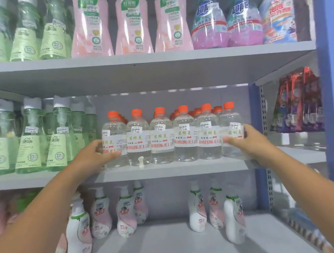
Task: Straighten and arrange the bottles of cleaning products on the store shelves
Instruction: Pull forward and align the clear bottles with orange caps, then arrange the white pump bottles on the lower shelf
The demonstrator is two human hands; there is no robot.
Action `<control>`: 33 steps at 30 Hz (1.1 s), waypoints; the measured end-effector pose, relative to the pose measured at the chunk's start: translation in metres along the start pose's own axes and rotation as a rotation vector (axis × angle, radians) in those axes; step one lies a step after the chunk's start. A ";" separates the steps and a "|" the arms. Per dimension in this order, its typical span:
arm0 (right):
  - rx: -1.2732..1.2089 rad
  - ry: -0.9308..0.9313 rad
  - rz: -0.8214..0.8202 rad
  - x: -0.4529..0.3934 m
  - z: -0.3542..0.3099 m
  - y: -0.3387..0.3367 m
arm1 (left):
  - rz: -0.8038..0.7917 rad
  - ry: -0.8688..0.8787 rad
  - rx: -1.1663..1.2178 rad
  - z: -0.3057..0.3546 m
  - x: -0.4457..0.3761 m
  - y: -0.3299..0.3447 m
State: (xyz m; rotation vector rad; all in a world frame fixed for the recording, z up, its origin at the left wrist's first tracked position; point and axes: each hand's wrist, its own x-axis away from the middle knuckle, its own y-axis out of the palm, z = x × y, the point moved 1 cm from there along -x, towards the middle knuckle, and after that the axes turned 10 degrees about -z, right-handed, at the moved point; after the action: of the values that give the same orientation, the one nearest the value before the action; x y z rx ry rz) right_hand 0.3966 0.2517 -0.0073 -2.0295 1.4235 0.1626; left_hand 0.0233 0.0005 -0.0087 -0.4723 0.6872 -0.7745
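Note:
A front row of several clear bottles with orange caps (161,136) stands upright on the middle shelf (166,170), with more of them behind. My left hand (93,156) grips the leftmost bottle (113,131), thumb across its label. My right hand (246,140) grips the rightmost bottle (230,118) from its right side. The labels face forward, and the rightmost one is slightly turned.
Green bottles (28,138) stand left of the clear ones. Pink pouches (131,22) and teal-and-purple bottles (225,16) fill the top shelf. White-and-pink pump bottles (101,214) stand on the bottom shelf. A blue upright (331,71) and hanging packets (299,102) bound the right.

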 end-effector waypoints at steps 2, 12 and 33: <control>0.030 -0.013 0.017 0.005 -0.005 0.000 | 0.005 -0.023 -0.044 0.005 0.006 0.001; -0.173 -0.344 0.366 0.132 0.077 0.043 | 0.592 0.424 -0.114 0.014 0.124 0.151; 0.006 0.212 -0.034 0.071 0.227 0.131 | -0.379 -0.072 0.264 -0.056 -0.039 0.370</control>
State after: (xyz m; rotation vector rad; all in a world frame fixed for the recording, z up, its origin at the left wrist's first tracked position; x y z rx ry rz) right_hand 0.3681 0.2975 -0.2735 -2.1150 1.5131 -0.0740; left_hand 0.1377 0.2560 -0.2593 -0.3904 0.4225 -1.1829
